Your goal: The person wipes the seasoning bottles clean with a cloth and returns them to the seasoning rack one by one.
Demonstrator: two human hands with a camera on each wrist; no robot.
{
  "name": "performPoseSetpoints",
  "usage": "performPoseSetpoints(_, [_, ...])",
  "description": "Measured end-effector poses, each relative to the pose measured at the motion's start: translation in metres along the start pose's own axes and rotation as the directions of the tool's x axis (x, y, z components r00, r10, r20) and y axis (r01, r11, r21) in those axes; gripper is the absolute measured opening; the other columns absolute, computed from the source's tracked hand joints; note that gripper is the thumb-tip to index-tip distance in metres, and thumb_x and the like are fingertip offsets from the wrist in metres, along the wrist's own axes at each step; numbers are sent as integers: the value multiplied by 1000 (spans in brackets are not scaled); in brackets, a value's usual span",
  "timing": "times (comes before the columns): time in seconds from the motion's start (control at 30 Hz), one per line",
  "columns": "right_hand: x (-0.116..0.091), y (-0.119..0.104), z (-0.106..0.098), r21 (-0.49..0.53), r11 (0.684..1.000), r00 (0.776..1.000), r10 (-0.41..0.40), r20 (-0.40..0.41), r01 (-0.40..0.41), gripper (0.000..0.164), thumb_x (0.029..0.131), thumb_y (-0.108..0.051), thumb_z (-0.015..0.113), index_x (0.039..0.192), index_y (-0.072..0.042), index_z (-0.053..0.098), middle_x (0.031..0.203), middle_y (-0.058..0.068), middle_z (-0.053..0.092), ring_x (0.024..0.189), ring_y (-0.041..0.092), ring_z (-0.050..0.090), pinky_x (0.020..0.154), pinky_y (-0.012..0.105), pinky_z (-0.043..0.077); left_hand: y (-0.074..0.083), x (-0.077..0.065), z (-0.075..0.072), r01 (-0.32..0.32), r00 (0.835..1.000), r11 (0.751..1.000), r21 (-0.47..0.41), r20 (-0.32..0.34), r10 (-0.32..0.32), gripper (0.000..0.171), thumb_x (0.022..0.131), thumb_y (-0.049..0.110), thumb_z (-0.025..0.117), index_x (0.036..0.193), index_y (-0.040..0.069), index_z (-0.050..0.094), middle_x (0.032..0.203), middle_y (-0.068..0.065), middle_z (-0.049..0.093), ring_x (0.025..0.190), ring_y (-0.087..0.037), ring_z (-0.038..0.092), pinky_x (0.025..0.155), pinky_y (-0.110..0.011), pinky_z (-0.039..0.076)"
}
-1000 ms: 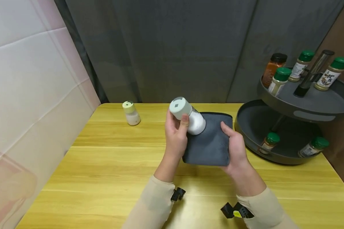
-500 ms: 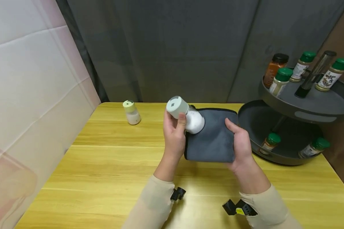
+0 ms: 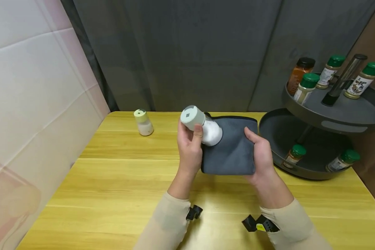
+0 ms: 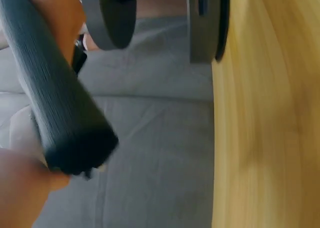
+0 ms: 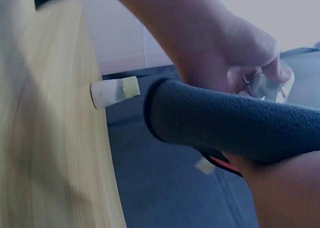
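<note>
My left hand (image 3: 190,151) grips a seasoning jar (image 3: 212,133) with a pale mint cap and white contents, thumb across its side. The jar tilts, cap toward the upper left, and its base overlaps a folded dark grey cloth (image 3: 232,152) with a black edge. That cloth is pinched by my right hand (image 3: 261,156), thumb on top and fingers hidden beneath. Both things are held up over the table. In the right wrist view the cloth (image 5: 225,120) is seen edge-on, covering much of the jar (image 5: 265,85).
A second jar (image 3: 144,124) with a yellow cap stands at the back left of the wooden table (image 3: 112,194). At right, a dark two-tier rack (image 3: 325,114) carries several green-capped spice bottles and an orange bottle (image 3: 300,74) with a black cap. A grey curtain (image 3: 187,55) hangs behind.
Both hands have shifted slightly over the last second: the jar a little to the left, the cloth a little up and to the right. Each hand keeps its hold.
</note>
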State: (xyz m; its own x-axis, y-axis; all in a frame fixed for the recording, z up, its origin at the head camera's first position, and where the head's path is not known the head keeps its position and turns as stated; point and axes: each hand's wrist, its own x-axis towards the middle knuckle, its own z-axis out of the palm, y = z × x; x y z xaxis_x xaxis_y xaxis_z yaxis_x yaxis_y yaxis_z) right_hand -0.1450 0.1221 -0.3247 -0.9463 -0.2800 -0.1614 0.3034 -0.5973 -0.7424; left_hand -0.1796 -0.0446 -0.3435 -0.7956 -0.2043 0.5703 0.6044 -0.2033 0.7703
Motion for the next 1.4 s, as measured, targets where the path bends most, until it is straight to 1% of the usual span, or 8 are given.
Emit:
performPoseSetpoints(0.2, [9,7,9,-14,1000,999,3,34,-2,58,114,-50,26,168,-28,19,162,-12,39,143,5,48,121,29,44,2,-3,9,-31,999,999,-13,17,31,98,93,67,63,147,-12,39,131,-30,55,120,-11,60,111,-27,48])
performPoseSetpoints(0.37, [-1,3,7,-42,998,998,50,24,-49,53,114,-51,33,160,-28,25,142,-15,52,125,2,62,110,25,53,4,1,5,-51,999,999,-6,10,51,97,94,66,62,148,-11,36,130,-30,54,120,-9,59,112,-26,46])
performPoseSetpoints(0.6, [9,1,11,31,997,996,-73,41,72,54,115,-47,26,166,-29,21,159,-14,39,138,2,49,120,25,44,5,-4,10,-43,999,998,-41,22,44,94,95,64,63,147,-10,37,131,-10,58,121,-12,59,112,-27,47])
performPoseSetpoints(0.7, [12,7,16,13,999,999,-44,21,44,54,115,-47,24,166,-27,23,160,-12,41,143,6,46,123,29,41,5,-5,11,-47,999,997,-54,8,48,94,95,63,64,148,-10,36,129,-3,58,121,-11,59,112,-27,47])
performPoseSetpoints(0.83, [5,7,15,-48,999,1000,24,-1,-24,45,115,-50,29,154,-28,32,141,-14,52,128,4,59,112,26,52,5,-1,4,-49,998,997,-65,-34,46,93,95,63,64,149,-7,36,127,2,57,120,-11,58,112,-26,46])
performPoseSetpoints(1.0, [6,2,11,-54,997,999,-45,25,46,45,114,-50,31,154,-29,31,141,-17,50,123,0,58,109,22,52,6,1,3,-48,998,994,-103,-55,43,88,96,60,65,149,-6,38,127,3,57,122,-12,57,113,-27,45])
performPoseSetpoints(1.17, [14,10,13,-34,999,995,-17,99,21,58,115,-51,22,167,-25,18,161,-11,38,144,7,45,122,29,43,11,-7,10,-65,998,997,-52,10,65,96,95,63,64,147,-12,36,130,-11,58,121,-11,58,112,-27,47])
performPoseSetpoints(1.4, [2,3,7,-60,998,999,10,41,-8,56,114,-51,31,163,-25,22,143,-16,52,126,1,60,109,23,53,12,-3,6,-45,999,999,0,27,45,97,95,66,61,148,-11,35,134,-34,51,122,-8,58,113,-25,45])
